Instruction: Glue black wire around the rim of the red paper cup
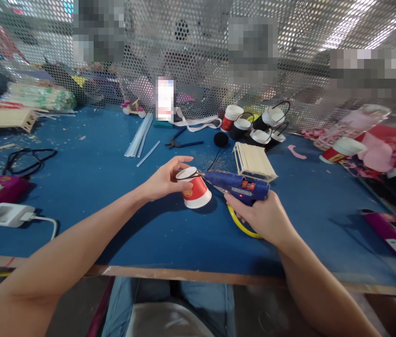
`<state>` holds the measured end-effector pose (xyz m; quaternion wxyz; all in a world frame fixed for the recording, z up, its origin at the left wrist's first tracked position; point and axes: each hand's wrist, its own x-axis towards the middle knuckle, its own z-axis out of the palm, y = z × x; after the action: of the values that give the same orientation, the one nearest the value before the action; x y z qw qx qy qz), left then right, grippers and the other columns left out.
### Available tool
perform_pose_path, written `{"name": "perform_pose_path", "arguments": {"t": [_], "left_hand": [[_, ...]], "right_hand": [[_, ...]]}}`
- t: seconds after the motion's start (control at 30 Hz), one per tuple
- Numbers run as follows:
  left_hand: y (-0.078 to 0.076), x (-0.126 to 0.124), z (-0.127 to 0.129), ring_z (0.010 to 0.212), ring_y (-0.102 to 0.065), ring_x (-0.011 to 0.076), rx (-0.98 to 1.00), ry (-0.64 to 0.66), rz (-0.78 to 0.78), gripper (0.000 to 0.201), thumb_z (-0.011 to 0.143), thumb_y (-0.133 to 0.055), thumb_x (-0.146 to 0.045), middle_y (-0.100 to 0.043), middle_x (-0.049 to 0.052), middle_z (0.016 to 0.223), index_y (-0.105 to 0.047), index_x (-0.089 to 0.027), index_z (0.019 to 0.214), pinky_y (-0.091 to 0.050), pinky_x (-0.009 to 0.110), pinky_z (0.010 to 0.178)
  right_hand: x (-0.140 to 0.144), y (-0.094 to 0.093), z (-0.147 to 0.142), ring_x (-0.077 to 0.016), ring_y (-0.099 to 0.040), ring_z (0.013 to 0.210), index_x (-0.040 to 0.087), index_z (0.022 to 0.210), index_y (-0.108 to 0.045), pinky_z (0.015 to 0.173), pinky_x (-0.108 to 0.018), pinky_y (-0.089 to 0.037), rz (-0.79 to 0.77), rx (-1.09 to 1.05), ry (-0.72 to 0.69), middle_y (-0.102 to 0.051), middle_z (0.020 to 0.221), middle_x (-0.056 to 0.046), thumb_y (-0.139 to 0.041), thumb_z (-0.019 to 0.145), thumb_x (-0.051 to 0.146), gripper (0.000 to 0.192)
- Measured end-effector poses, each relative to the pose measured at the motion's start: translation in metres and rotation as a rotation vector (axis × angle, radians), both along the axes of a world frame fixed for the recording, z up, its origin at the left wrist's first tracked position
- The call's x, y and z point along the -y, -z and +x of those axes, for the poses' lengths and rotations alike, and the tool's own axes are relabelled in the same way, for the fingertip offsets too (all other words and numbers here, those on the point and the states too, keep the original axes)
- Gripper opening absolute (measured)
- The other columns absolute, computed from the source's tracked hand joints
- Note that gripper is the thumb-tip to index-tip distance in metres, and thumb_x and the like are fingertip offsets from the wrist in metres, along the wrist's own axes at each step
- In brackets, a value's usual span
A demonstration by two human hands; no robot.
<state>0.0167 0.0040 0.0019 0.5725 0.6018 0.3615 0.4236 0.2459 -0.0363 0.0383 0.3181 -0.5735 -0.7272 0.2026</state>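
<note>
My left hand (170, 179) grips a red and white paper cup (198, 192) near its narrower upper end, thumb in front and fingers behind. The cup tilts slightly above the blue tabletop. A thin black cord (188, 177) lies across the cup's upper end. My right hand (259, 213) is wrapped round the handle of a blue hot glue gun (233, 181). Its nozzle points left and meets the cup's upper edge, close to the cord; whether glue is coming out cannot be seen. Below the gun, a yellow ring (241, 224) shows partly behind my right hand.
Behind lie glue sticks (140, 135), pliers (183, 144), a black cord ball (220, 139) and a small wooden rack (255, 161). Several cups with black cord handles (240, 127) stand near the mesh screen. Purple power strips (387, 231) lie at both sides, and a lit phone (165, 98) stands upright.
</note>
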Motion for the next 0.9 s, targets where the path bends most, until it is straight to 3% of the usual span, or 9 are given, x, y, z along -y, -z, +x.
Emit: {"name": "perform_pose_path", "arguments": {"t": [0.23,0.4,0.57,0.73,0.9], "left_hand": [[0.0002,-0.0005,-0.0003,0.099,-0.056,0.0203,0.017,0.032,0.013,0.063,0.067,-0.069,-0.021,-0.055,0.010,0.111,-0.040,-0.019,0.123,-0.044,0.035,0.083],[0.0005,-0.0009,-0.0012,0.098,-0.056,0.0192,0.010,0.035,0.013,0.063,0.067,-0.069,-0.020,-0.054,0.009,0.110,-0.040,-0.020,0.123,-0.045,0.033,0.082],[0.0005,-0.0010,-0.0011,0.098,-0.056,0.0182,0.025,0.052,0.025,0.062,0.068,-0.069,-0.020,-0.055,0.008,0.109,-0.039,-0.020,0.122,-0.044,0.033,0.084],[0.0009,-0.0011,-0.0013,0.099,-0.056,0.0193,-0.011,0.035,0.033,0.063,0.068,-0.069,-0.023,-0.054,0.010,0.113,-0.040,-0.020,0.123,-0.044,0.033,0.083],[0.0039,-0.0026,-0.0033,0.103,-0.055,0.0204,-0.022,0.055,0.089,0.063,0.069,-0.069,-0.024,-0.055,0.010,0.113,-0.039,-0.020,0.124,-0.042,0.036,0.090]], "right_hand": [[0.0001,0.0011,0.0013,-0.0103,-0.042,0.039,0.018,0.056,-0.058,0.034,-0.021,-0.031,0.013,0.021,-0.006,-0.037,0.037,0.004,-0.060,0.069,0.036,0.023],[-0.0010,0.0013,0.0015,-0.0087,-0.036,0.035,0.018,0.054,-0.057,0.033,-0.022,-0.028,-0.077,0.038,-0.051,-0.036,0.038,0.004,-0.058,0.070,0.036,0.024],[0.0022,-0.0026,-0.0012,-0.0095,-0.037,0.036,0.019,0.056,-0.060,0.034,-0.021,-0.032,0.014,0.010,-0.092,-0.033,0.036,0.005,-0.057,0.072,0.034,0.022],[-0.0006,-0.0011,0.0010,-0.0093,-0.037,0.035,0.019,0.052,-0.056,0.030,-0.021,-0.029,-0.025,0.007,-0.034,-0.035,0.037,0.004,-0.060,0.070,0.036,0.026],[0.0030,-0.0022,-0.0010,-0.0109,-0.042,0.038,0.019,0.057,-0.061,0.034,-0.022,-0.033,-0.002,-0.004,-0.101,-0.039,0.038,0.003,-0.057,0.072,0.035,0.022]]}}
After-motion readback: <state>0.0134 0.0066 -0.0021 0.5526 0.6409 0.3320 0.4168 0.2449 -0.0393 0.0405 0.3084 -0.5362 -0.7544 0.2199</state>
